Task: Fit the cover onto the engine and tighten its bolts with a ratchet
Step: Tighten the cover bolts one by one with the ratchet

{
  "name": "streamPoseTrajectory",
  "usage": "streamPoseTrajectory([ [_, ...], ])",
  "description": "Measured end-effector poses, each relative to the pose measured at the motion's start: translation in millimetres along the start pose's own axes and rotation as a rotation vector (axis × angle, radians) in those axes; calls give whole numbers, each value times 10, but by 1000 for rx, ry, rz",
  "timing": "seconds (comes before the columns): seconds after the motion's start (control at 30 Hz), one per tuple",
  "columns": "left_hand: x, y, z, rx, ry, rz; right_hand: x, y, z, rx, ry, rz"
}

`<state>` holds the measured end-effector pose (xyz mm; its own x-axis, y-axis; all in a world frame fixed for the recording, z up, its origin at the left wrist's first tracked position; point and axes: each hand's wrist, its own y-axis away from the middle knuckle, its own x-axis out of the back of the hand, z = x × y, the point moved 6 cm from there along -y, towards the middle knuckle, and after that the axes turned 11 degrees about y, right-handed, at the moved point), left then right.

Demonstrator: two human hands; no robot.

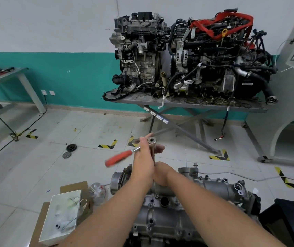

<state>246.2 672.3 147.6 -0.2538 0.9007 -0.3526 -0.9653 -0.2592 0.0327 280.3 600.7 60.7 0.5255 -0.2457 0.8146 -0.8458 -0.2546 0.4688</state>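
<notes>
The ratchet (139,149) is held up above the near engine (174,202), which lies at the bottom of the view. Its silver head is uppermost, and its red handle, blurred, slants down to the left. An extension bar runs down from the head toward the engine. The left hand (143,164) is wrapped around the tool just below the head, its grip clamped on the ratchet. The right hand (162,172) lies lower, against the left wrist and over the bar's lower end; its fingers are curled, but whether its grip is clamped on the bar cannot be told. A bolt (194,165) stands upright on the engine's far right corner.

Left of the engine, a white box (60,216) with small parts is seen on cardboard, beside a plastic bag (97,192). Beyond the engine, on the floor, a black pulley (71,148) lies. Farther back, two more engines (187,56) are carried on a grey desk (214,105) against the teal wall. Far left of the engine, another desk (8,75) bears tools.
</notes>
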Motion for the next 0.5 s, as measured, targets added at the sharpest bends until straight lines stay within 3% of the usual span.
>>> streamPoseTrajectory([
  [0.1,66,-76,-22,60,163,54,49,81,-14,-15,-47,4],
  [0.3,74,-108,169,186,11,-219,45,57,1,25,-25,4],
  [0.5,61,-169,308,296,-153,-240,33,49,0,43,-14,21],
])
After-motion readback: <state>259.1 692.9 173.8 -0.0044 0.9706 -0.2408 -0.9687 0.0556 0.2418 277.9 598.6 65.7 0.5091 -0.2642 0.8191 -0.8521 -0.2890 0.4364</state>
